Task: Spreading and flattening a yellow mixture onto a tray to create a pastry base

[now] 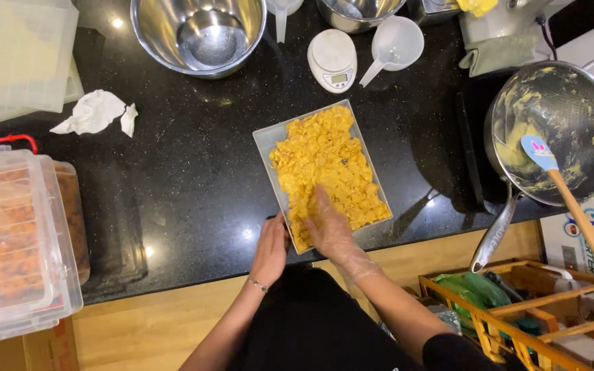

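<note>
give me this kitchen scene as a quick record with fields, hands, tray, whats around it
surface: black speckled counter
left hand: bare left hand steadies the near corner of the tray
right hand: gloved right hand pressed flat on the food
tray: pale rectangular tray, angled on the counter
food: yellow crumbly mixture covering nearly all of it
right side: saucepan smeared yellow, spatula resting in it
behind tray: white kitchen scale, white scoop, steel bowl
left side: crumpled tissue, clear lidded containers
</note>
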